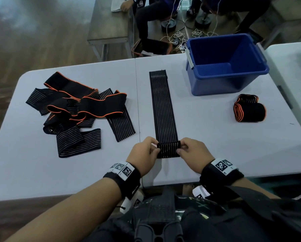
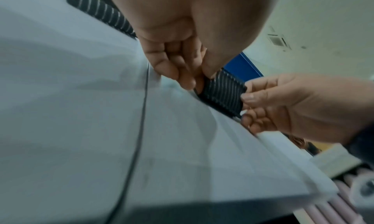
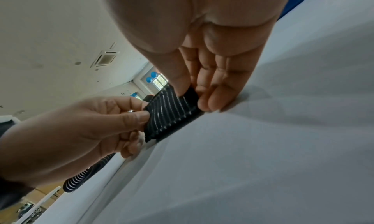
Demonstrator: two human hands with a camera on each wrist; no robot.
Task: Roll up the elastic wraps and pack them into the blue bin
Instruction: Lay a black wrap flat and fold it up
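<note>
Both hands pinch the striped wrap's near end.

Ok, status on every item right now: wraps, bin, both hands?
Striped wrap: flat and straight on the table, near end just starting to roll.
Left hand: pinches the rolled end's left edge.
Right hand: pinches its right edge.
Rolled wrap: rolled, lying on the table beside the bin, not packed.
Wrap pile: unrolled, tangled.
Bin: open, upright, nothing visible inside.
</note>
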